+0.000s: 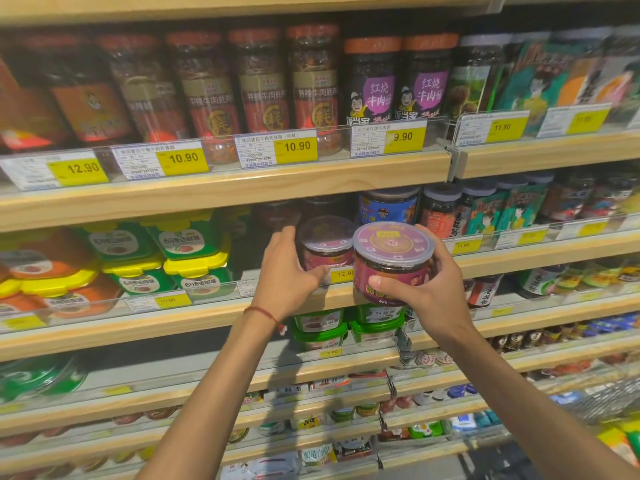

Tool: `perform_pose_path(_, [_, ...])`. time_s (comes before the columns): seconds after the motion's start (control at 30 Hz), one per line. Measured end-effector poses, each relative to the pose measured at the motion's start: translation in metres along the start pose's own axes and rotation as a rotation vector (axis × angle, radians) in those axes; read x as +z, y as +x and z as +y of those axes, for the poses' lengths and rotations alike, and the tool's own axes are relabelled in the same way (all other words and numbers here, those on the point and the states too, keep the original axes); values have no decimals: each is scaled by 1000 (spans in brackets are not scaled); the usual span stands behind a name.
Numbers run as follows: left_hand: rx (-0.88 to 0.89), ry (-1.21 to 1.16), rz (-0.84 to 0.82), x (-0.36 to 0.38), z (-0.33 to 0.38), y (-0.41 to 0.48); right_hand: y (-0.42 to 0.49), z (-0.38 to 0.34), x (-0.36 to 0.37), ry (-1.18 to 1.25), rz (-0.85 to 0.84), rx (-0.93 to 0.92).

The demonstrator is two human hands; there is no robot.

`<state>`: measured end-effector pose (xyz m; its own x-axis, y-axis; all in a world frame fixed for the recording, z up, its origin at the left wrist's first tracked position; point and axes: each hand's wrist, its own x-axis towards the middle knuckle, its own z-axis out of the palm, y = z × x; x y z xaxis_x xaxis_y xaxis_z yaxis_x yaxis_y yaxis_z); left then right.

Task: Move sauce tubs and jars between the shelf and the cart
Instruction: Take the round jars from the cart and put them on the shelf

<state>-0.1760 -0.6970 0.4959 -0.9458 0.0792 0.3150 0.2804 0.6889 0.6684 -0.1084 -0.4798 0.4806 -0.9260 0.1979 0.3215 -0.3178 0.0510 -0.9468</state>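
Two purple sauce tubs with clear lids are at the middle shelf (221,308). My left hand (287,275) grips the tub (327,245) that stands on the shelf behind the clear front rail, thumb on its front, fingers round its left side. My right hand (427,287) holds the second purple tub (391,261) in the air just in front of the shelf edge, to the right of the first, thumb across its label. The cart is out of view.
Green and yellow sauce tubs (194,258) are stacked left of my hands, orange ones further left. Tall red-capped jars (263,81) fill the shelf above. Dark jars and green packets (491,209) stand to the right. Green tubs (322,329) sit on the shelf below.
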Motion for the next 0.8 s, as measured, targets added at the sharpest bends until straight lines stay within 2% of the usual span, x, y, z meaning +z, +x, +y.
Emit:
perform_pose_path(0.03, [57, -100, 1, -2, 2, -11, 0, 0, 2, 7, 3, 0])
perform_pose_path(0.07, [88, -212, -65, -5, 5, -22, 0, -1, 4, 19, 8, 1])
perform_pose_path(0.13, [104, -405, -267, -8, 11, -39, 0, 0, 10, 45, 25, 6])
perform_pose_path(0.2, [124, -468, -330, -7, 16, -48, -2, 0, 17, 66, 27, 4])
perform_pose_path(0.33, [134, -497, -169, 0, 26, -57, -5, -1, 25, 102, -20, -39])
perform_pose_path(0.43, [121, -508, -26, 3, 25, -60, -1, -5, 13, 86, -221, -48])
perform_pose_path(0.57, [111, -580, 13, 5, 21, -62, 13, -10, -5, -69, -446, -60])
perform_pose_path(0.63, [137, -548, 36, 6, 21, -62, 17, -10, -5, -121, -441, -86])
perform_pose_path(0.8, [237, -427, 133, 5, 19, -50, 18, -8, 10, -200, -248, -158])
